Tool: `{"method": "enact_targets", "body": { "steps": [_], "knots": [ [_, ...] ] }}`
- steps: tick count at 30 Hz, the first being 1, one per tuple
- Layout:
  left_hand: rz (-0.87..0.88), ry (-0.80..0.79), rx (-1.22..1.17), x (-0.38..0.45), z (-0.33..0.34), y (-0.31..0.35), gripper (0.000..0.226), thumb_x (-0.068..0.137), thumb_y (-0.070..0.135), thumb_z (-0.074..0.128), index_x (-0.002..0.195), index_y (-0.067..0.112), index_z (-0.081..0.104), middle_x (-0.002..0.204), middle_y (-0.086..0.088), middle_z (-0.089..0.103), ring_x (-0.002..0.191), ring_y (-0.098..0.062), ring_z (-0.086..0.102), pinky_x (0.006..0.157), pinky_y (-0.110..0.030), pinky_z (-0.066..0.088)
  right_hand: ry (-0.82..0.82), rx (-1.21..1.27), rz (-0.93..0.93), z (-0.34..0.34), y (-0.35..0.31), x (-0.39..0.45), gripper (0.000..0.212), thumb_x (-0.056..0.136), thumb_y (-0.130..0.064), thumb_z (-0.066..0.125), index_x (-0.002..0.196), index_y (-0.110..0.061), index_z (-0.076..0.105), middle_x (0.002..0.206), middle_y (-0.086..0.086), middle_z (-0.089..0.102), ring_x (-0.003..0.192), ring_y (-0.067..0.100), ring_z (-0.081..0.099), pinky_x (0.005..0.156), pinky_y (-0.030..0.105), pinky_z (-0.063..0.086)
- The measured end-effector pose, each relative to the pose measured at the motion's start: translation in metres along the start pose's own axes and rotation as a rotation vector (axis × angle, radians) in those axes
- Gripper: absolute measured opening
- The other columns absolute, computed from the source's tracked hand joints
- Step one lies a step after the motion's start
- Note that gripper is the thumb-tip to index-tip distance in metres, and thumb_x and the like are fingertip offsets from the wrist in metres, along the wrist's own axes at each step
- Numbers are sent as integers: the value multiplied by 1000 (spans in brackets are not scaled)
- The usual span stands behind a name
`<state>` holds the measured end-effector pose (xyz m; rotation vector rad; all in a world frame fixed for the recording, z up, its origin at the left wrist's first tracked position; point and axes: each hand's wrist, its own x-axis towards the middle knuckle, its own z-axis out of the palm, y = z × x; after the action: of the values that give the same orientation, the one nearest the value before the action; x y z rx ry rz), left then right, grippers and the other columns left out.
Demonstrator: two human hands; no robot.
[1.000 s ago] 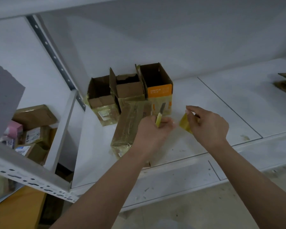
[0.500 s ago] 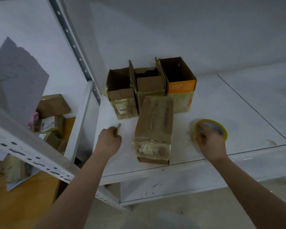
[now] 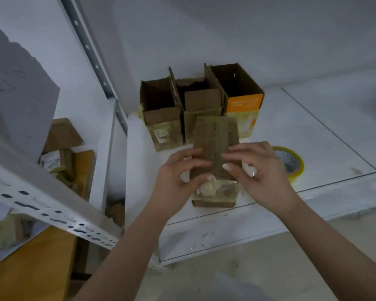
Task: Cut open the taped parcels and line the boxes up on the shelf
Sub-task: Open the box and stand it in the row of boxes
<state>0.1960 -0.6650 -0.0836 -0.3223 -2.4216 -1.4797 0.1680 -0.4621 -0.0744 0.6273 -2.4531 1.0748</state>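
Taped brown parcel lies flat between your grips; three opened boxes stand upright just beyond it.

the right hand hides the near-left part of a yellow tape roll. the taped parcel covers the lower front of the middle opened box. labels on the parcel and boxes are too blurred to read.

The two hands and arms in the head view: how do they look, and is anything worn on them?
Both arms are bare up to the frame's lower edge: no sleeves, gloves, watch or bracelet show. The left hand and right hand carry no visible rings. The fingernails look short and unpainted. No markings or bandages can be seen.
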Motion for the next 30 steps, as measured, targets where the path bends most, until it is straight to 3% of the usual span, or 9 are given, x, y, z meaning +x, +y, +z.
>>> {"method": "enact_targets", "body": {
  "steps": [4, 8, 12, 14, 19, 23, 26, 30],
  "knots": [
    [9, -49, -45, -7, 3, -7, 38, 75, 24, 77, 112, 23, 70, 130, 1, 60, 133, -13, 45, 111, -31, 39, -60, -16, 19, 6, 0, -17, 39, 76, -42, 70, 107, -19, 77, 121, 0, 67, 108, 25, 47, 94, 9, 30],
    [56, -49, -47, -10, 4, -13, 45, 75, 28, 76, 119, 26, 65, 133, 2, 58, 137, -13, 41, 113, -32, 37, -29, -46, -35, 11, 3, -27, 41, 76, -43, 69, 109, -20, 76, 128, 1, 63, 112, 23, 45, 95, 23, 37],
    [67, 3, -119, -12, 13, -18, 40, 77, 21, 76, 116, 22, 67, 134, -2, 58, 139, -16, 40, 112, -42, 39, 58, -45, -51, 18, 2, -30, 36, 78, -36, 69, 107, -14, 76, 124, 2, 64, 111, 28, 49, 100, 13, 34],
    [75, 24, -161, -14, 16, -20, 38, 78, 23, 73, 116, 16, 68, 134, -6, 59, 140, -19, 40, 111, -46, 40, 97, -37, -54, 21, 0, -32, 32, 77, -25, 74, 105, -10, 76, 122, 6, 66, 111, 33, 53, 101, 16, 37],
    [230, 96, -67, -14, 20, -17, 28, 83, 8, 71, 111, 0, 70, 117, -10, 69, 128, -25, 55, 106, -42, 47, 134, -21, -118, 23, -12, -33, 19, 82, -9, 70, 100, -3, 77, 113, 10, 71, 112, 34, 60, 92, 37, 52],
    [345, 174, -1, 4, 10, -1, 22, 83, 4, 70, 105, 0, 72, 107, -9, 72, 111, -21, 66, 100, -35, 51, 169, 23, -93, 9, -24, -15, 22, 82, -10, 72, 103, -4, 75, 112, 7, 71, 112, 28, 60, 98, 29, 48],
    [358, 205, 14, 9, 2, 9, 21, 84, 3, 71, 105, 0, 73, 106, -9, 73, 107, -18, 68, 97, -34, 52, 180, 128, 18, 1, -32, -9, 29, 79, -13, 77, 107, -6, 73, 116, 4, 68, 117, 22, 59, 102, 33, 47],
    [343, 176, 37, 7, -5, 21, 24, 84, 8, 72, 108, 5, 73, 110, 1, 70, 106, -14, 67, 94, -31, 53, 225, 277, 54, -5, -39, -7, 21, 76, -2, 79, 93, -13, 74, 102, -4, 71, 108, 17, 66, 97, 40, 52]
  ]
}}
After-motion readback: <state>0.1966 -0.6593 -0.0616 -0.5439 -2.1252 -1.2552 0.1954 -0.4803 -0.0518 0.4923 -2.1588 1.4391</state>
